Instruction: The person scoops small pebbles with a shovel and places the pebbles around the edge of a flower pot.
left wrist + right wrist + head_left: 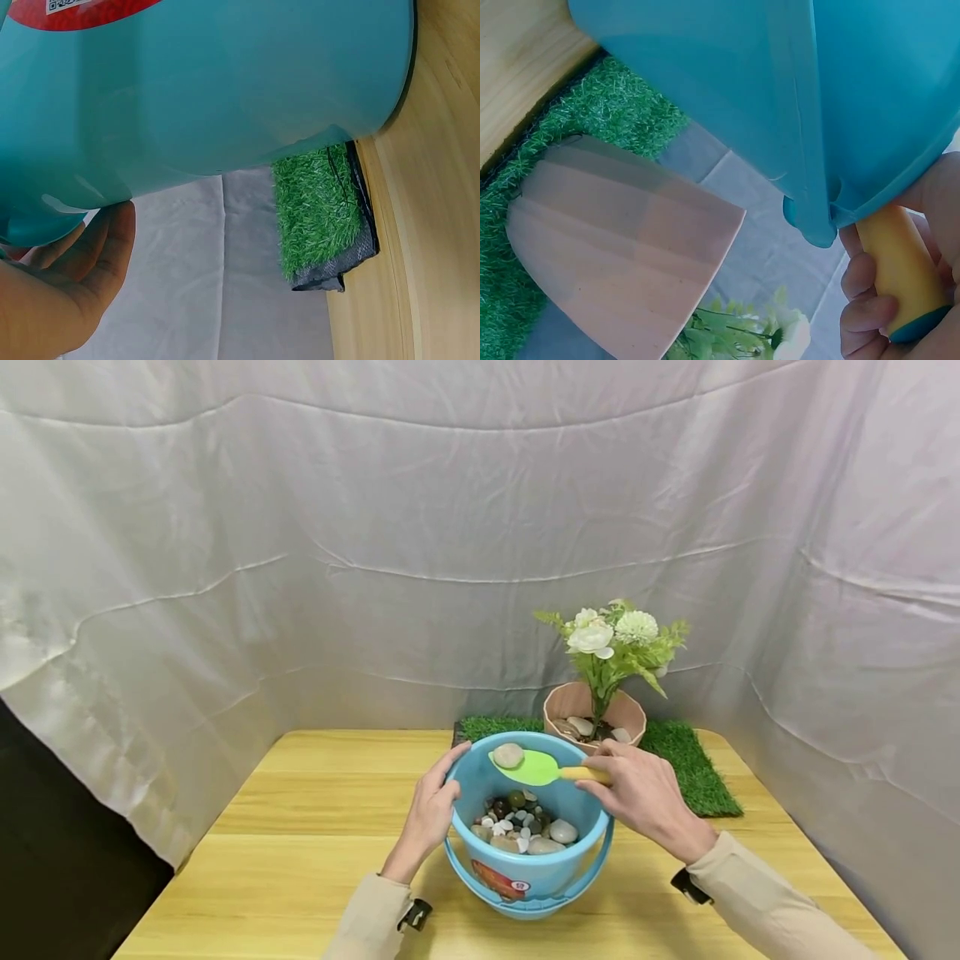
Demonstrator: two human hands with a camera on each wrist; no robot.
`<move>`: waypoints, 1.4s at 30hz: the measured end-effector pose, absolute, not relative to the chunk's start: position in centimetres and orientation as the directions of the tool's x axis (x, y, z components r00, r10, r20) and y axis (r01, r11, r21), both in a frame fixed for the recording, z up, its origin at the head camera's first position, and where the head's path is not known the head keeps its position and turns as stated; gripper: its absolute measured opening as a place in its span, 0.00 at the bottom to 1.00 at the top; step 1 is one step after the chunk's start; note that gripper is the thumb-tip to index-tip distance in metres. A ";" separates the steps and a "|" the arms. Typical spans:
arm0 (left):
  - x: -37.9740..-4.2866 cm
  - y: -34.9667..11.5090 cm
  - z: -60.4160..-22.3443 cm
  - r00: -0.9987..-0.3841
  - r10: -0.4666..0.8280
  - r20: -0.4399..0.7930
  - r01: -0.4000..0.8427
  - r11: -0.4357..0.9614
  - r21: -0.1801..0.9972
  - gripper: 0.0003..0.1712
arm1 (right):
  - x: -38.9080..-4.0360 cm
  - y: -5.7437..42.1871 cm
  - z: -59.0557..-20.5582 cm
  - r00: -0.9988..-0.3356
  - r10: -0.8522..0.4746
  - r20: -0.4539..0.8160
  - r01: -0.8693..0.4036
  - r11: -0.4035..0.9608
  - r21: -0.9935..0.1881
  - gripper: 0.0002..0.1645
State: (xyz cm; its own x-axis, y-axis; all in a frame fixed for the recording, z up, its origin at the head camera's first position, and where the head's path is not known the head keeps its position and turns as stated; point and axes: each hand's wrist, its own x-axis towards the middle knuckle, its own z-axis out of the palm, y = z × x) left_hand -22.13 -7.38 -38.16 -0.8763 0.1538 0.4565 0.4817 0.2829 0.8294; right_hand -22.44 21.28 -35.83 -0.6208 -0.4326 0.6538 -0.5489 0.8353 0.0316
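Note:
A light blue bucket [557, 875] stands on the table, with several pebbles and larger stones [525, 827] at its bottom. At its left rim, my left hand [431, 810] grips the edge, fingers on the outer wall in the left wrist view. My right hand [645, 789] holds a toy shovel [538, 768] by its yellow handle [900, 262]. The green blade lies over the bucket's opening and bears one pale, rounded stone [508, 756] near its tip. In the right wrist view the bucket's rim hides the blade.
Behind the bucket, a pink pot [558, 703] with stones and white flowers [591, 637] stands on an artificial grass mat [686, 768]. The bucket's handle [480, 893] hangs down in front. Grey cloth [375, 568] encloses the wooden table [300, 860] at the back and sides.

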 end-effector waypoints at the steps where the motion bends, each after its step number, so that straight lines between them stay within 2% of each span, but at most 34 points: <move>1: -22.1 -7.4 -38.1 -0.877 0.152 0.455 0.480 0.284 0.830 0.34 | -22.4 21.3 -35.8 -0.619 -0.434 0.655 -0.550 0.834 0.032 0.15; 12: -22.3 -7.3 -38.1 -0.877 0.149 0.456 0.480 0.283 0.831 0.34 | -22.9 22.3 -34.0 -0.564 -0.451 0.691 -0.572 0.818 0.068 0.17; 23: -22.3 -7.2 -38.0 -0.888 0.143 0.436 0.459 0.273 0.845 0.35 | -23.6 25.0 -32.3 -0.585 -0.395 0.708 -0.504 0.861 0.064 0.14; 28: -22.2 -7.2 -37.9 -0.885 0.146 0.443 0.466 0.273 0.842 0.34 | -24.0 26.5 -32.2 -0.640 -0.332 0.692 -0.422 0.906 0.044 0.14; 35: -23.4 -7.5 -39.3 -0.889 0.145 0.434 0.457 0.271 0.847 0.34 | -25.2 27.8 -32.0 -0.758 -0.268 0.595 -0.326 0.945 0.010 0.13; 42: -24.7 -7.8 -41.4 -0.883 0.137 0.450 0.470 0.271 0.840 0.36 | -27.0 28.0 -32.3 -0.817 -0.244 0.522 -0.294 0.956 -0.012 0.11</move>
